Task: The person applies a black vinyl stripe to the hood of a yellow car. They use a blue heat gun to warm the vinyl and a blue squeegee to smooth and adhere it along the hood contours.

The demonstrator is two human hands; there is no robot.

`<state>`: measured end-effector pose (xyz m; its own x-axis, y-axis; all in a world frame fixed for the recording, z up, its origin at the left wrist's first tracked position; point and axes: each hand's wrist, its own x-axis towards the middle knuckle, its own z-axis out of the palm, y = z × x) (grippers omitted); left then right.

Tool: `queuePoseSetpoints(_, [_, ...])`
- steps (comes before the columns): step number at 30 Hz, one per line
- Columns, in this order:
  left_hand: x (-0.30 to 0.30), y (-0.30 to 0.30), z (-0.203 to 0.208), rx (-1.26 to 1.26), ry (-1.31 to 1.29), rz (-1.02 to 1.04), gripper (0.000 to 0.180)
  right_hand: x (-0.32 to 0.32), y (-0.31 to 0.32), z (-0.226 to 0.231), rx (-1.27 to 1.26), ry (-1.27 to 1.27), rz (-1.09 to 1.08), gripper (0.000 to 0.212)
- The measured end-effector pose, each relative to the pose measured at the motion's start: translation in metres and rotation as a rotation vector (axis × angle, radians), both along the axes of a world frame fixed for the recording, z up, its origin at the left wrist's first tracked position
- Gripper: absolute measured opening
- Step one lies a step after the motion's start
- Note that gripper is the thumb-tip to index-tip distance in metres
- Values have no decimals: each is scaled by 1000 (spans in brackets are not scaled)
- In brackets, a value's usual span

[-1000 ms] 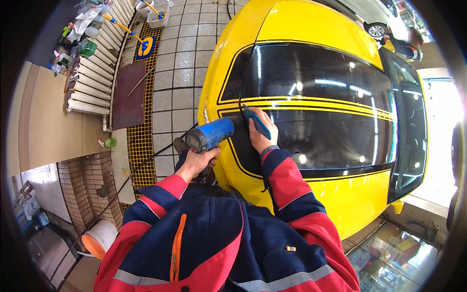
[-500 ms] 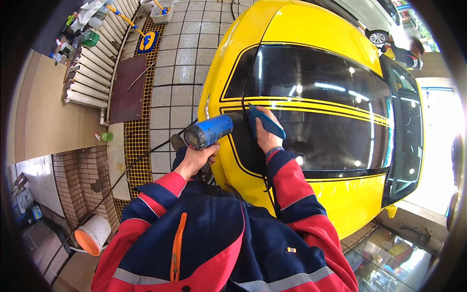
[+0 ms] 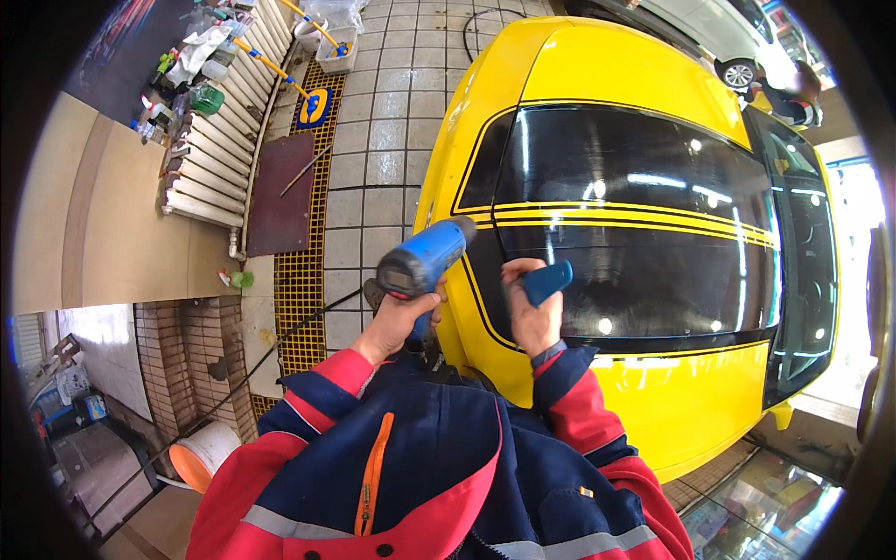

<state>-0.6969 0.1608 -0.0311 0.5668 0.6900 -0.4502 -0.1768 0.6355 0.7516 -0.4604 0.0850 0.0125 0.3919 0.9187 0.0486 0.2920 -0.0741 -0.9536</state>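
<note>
My left hand (image 3: pixel 403 322) is wrapped round the handle of a blue heat gun (image 3: pixel 431 254) with a small display at its rear. Its nozzle points at the edge of the yellow car's hood (image 3: pixel 663 406). In my right hand (image 3: pixel 537 322) is a teal squeegee (image 3: pixel 549 280), held between thumb and fingers above the black film (image 3: pixel 644 261) on the hood. Whether the squeegee touches the film I cannot tell. Thin yellow and black stripes (image 3: pixel 635 222) run along the hood, and black film also covers its near edge.
A dark hose or cable (image 3: pixel 280 345) crosses the floor to my left, over a yellow grating (image 3: pixel 303 322). Beyond are a white radiator (image 3: pixel 210 163), a mop (image 3: pixel 315 107) and a white bucket (image 3: pixel 207 450). Another person (image 3: pixel 789 98) crouches beside a white car at the far right.
My right hand has drawn back toward me and turned the squeegee, lifting it from the stripe's edge. The heat gun has tilted, its nozzle angled farther away from me. The whole view has shifted slightly.
</note>
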Motion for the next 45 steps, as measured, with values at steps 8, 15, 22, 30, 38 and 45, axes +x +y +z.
queuePoseSetpoints(8, [27, -17, 31, 252, 42, 75, 7, -53, 3, 43, -14, 443, 29, 39])
queuePoseSetpoints(15, [18, -42, 38, 208, 86, 155, 17, -71, -12, 50, -15, 540, 123, 48])
queuePoseSetpoints(22, [11, -67, 45, 252, 182, 200, 21, -80, -27, 45, -65, 441, 144, 43])
queuePoseSetpoints(30, [12, -86, 48, 296, 244, 250, 25, -82, -39, 46, -24, 212, 104, 50])
queuePoseSetpoints(38, [12, -94, 47, 314, 255, 241, 28, -81, -47, 55, 14, 119, 87, 51])
queuePoseSetpoints(45, [12, -93, 43, 321, 278, 239, 29, -79, -47, 53, -20, 112, 103, 50])
